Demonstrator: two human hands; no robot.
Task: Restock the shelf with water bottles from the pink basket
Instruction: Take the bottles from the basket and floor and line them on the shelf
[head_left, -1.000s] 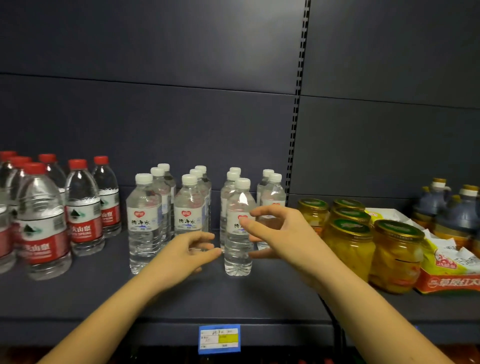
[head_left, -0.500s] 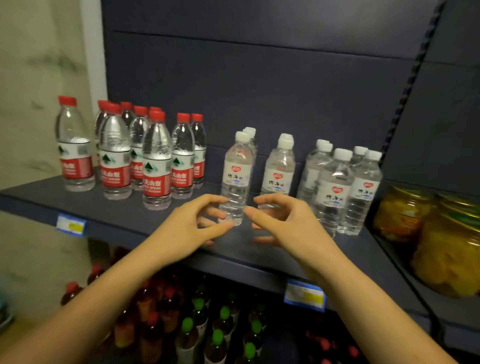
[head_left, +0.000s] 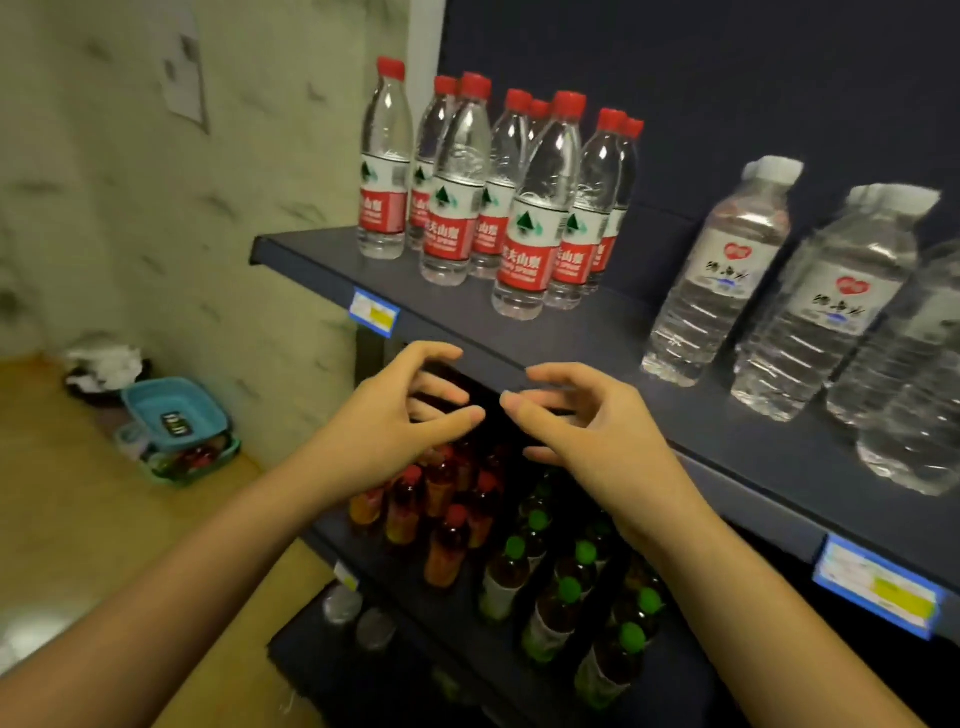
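White-capped water bottles (head_left: 722, 270) stand in rows at the right of the dark shelf (head_left: 571, 332). Red-capped water bottles (head_left: 535, 208) with red labels stand in a cluster at its left end. My left hand (head_left: 395, 421) and my right hand (head_left: 587, 426) hover side by side in front of the shelf's front edge, fingers curled and apart, holding nothing. No pink basket is in view.
Lower shelves hold red-capped and green-capped drink bottles (head_left: 550, 566). On the wooden floor at the left lies a teal container (head_left: 176, 421) beside the marbled wall (head_left: 156, 208). Blue price tags (head_left: 374, 312) hang on the shelf edge.
The view has swung left and down, away from the jars. Both empty hands have drawn back from the white-capped bottles to in front of the shelf edge.
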